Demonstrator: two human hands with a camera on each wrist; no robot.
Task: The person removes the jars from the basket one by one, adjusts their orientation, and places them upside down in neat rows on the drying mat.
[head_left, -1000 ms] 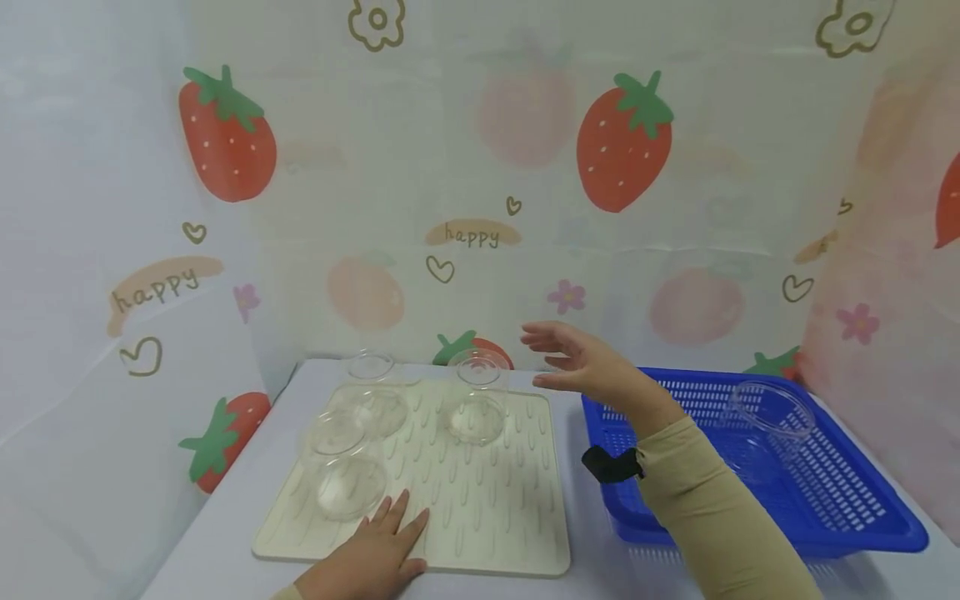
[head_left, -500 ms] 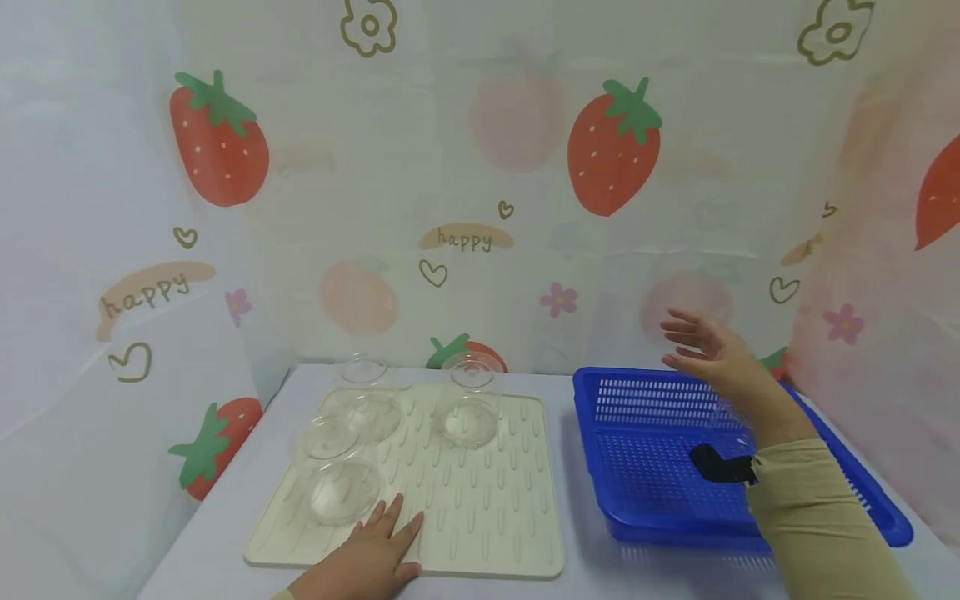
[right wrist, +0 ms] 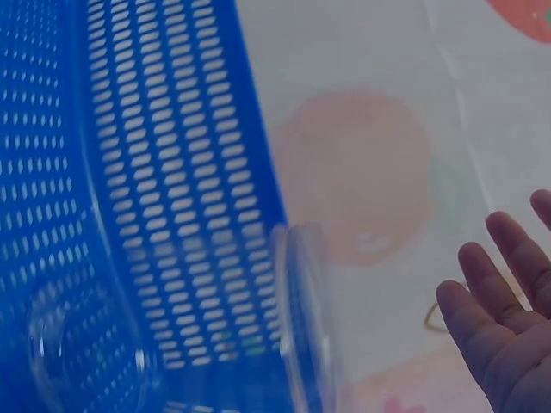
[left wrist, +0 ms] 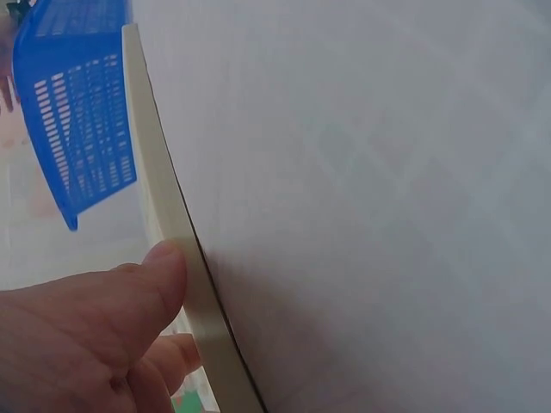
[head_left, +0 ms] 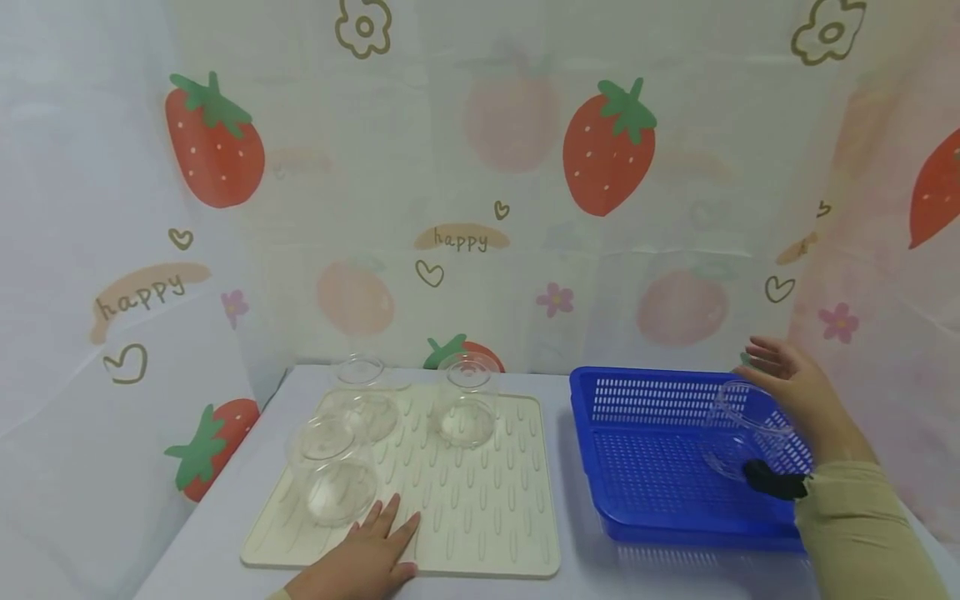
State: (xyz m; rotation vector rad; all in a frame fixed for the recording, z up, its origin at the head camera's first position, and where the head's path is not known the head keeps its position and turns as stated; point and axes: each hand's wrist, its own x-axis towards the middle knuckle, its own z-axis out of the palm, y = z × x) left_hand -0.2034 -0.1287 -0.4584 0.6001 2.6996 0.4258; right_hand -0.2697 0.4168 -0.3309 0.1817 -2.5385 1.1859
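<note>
My left hand (head_left: 360, 557) lies on the front edge of the ribbed cream mat (head_left: 487, 500), fingers spread. In the left wrist view its thumb (left wrist: 164, 267) touches the mat's edge. My right hand (head_left: 806, 396) is above the right back part of the blue basket (head_left: 637, 529), fingers apart and holding nothing. Just below and left of it, a clear cup (head_left: 731, 433) stands in the basket, wide rim up. Three clear cups stand on the mat, wider end down: a front left cup (head_left: 333, 471), a back left cup (head_left: 360, 392) and a right cup (head_left: 467, 400).
The mat and basket sit side by side on a white-covered table (head_left: 210, 533), with a narrow strip between them. Behind stands a strawberry-print curtain (head_left: 480, 167). A black band (head_left: 772, 481) hangs from the right wrist.
The right hand has moved right, from above the gap between mat and basket to beside the clear cup in the basket. The left hand has stayed on the mat.
</note>
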